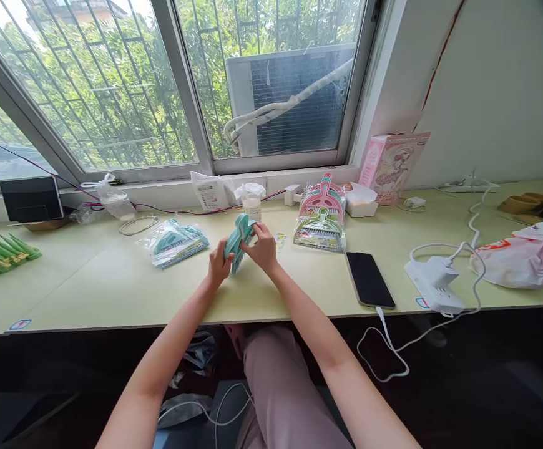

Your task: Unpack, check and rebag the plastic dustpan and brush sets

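Note:
A teal brush (236, 238) with bristles pointing down is held up just above the table, between both hands. My left hand (220, 262) is closed around its left end. On the other side, my right hand (261, 247) grips it with thumb and fingers near the top; what else the fingertips touch is too small to tell. To the left lies a teal brush in a clear plastic bag (178, 242). Several bagged brush sets in pink and green (321, 215) are piled to the right, and a small printed sticker (280, 242) lies beside my right hand.
A charging phone (369, 279) lies at the right, with a white power strip (435, 284) and cables beyond. A plastic bag (528, 254) sits far right. Along the window stand a lidded cup (251, 202), a pink box (393, 168) and a black tablet (32, 199). Green packets (0, 254) lie far left.

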Tool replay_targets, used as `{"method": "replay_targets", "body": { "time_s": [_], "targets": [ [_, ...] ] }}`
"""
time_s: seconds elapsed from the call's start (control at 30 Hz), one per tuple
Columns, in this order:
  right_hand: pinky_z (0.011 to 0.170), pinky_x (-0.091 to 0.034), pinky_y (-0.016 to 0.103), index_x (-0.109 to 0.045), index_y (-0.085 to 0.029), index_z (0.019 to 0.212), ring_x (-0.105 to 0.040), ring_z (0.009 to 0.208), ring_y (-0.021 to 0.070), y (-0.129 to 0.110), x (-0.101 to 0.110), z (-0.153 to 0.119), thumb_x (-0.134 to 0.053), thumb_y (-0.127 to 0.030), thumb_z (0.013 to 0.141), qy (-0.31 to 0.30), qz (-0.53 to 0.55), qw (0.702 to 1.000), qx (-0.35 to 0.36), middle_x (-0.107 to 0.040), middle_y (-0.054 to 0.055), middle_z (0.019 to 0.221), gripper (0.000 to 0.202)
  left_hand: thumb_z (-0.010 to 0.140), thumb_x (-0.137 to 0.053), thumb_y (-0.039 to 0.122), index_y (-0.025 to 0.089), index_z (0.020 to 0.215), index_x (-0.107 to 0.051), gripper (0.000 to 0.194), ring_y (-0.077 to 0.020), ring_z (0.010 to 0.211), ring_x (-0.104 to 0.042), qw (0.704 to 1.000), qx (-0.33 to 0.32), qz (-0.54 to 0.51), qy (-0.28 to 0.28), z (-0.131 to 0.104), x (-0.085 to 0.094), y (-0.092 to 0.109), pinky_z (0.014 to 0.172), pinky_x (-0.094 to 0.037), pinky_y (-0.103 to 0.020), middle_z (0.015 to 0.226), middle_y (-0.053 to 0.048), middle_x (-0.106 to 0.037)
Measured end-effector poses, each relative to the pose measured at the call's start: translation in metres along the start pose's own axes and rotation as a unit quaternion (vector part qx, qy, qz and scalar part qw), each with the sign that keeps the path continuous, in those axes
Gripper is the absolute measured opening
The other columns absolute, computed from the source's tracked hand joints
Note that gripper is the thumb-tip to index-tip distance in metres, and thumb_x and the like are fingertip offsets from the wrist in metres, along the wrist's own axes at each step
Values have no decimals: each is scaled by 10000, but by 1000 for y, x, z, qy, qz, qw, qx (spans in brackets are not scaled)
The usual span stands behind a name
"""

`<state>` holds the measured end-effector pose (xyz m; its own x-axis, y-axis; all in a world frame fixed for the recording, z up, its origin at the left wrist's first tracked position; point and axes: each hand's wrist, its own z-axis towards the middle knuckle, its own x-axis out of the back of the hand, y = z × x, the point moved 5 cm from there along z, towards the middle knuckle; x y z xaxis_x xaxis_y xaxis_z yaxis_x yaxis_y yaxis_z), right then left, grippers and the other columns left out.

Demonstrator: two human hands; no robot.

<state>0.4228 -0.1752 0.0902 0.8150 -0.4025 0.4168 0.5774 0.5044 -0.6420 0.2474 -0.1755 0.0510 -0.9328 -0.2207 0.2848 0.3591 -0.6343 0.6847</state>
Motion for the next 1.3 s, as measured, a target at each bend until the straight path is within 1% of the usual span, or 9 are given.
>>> {"method": "replay_targets", "body": {
  "time_s": [0.2,0.37,0.47,0.57,0.7,0.87,1.0,1.13,1.3],
  "targets": [
    [776,-580,312,-671,-176,1212,-690,809,187,-2,5,1,-723,-265,760,-10,48,999,-8,-635,137,1290,463,855,-619,631,212,1124,-680,502,-219,697,-555,999,24,25,39,1,1,-6,738,-472,-342,705,-31,-572],
    [718,-601,295,-697,-223,1217,-658,721,139,7,19,9,-642,-293,827,17,168,985,-29,-658,83,1201,400,973,-441,537,212,868,-575,367,-224,761,-530,947,48,76,308,15,56,-25,783,-464,-357,661,-1,-457],
    [644,-562,254,-675,-234,1262,-668,809,153,12,43,16,-562,-338,898,65,167,983,-43,-648,76,1197,395,972,-423,508,220,874,-510,316,-228,867,-544,926,89,72,360,26,83,-41,869,-462,-374,794,-30,-536],
    [714,-524,272,-643,-228,1316,-651,860,170,11,64,19,-548,-336,925,76,26,996,-37,-666,71,1191,417,888,-537,534,223,961,-527,320,-210,880,-580,946,154,28,282,36,88,-55,845,-485,-338,880,-36,-595],
    [770,-464,303,-726,-195,1177,-610,1034,260,14,67,21,-604,-396,907,5,-200,979,-20,-724,90,1008,358,703,-698,583,208,891,-590,433,-206,742,-598,958,276,-25,69,38,69,-67,676,-483,-296,756,-16,-611],
    [739,-430,320,-755,-149,1076,-590,1047,295,21,66,24,-589,-446,908,-44,-294,955,-23,-734,132,911,380,687,-704,556,198,749,-663,365,-279,787,-635,941,297,146,-71,34,63,-72,691,-484,-336,670,-36,-636],
    [779,-440,326,-752,-174,990,-587,1042,287,16,90,28,-595,-449,894,42,-221,974,-20,-728,107,879,331,784,-631,393,206,828,-708,207,-352,1028,-633,899,258,344,-83,32,66,-73,829,-476,-390,929,-108,-724],
    [785,-463,319,-677,-200,878,-602,964,237,23,117,34,-581,-498,896,123,-11,992,-12,-704,75,926,313,822,-611,320,212,1035,-723,265,-366,1214,-558,870,229,424,-101,27,63,-74,943,-456,-415,1190,-151,-692],
    [573,-391,264,-544,-219,739,-469,580,127,49,110,36,-644,-733,779,-22,221,972,-80,-488,-36,611,525,862,-608,341,221,1155,-686,326,-354,1191,-581,876,235,409,-103,26,62,-76,968,-454,-419,1181,-138,-700]
  ]
}}
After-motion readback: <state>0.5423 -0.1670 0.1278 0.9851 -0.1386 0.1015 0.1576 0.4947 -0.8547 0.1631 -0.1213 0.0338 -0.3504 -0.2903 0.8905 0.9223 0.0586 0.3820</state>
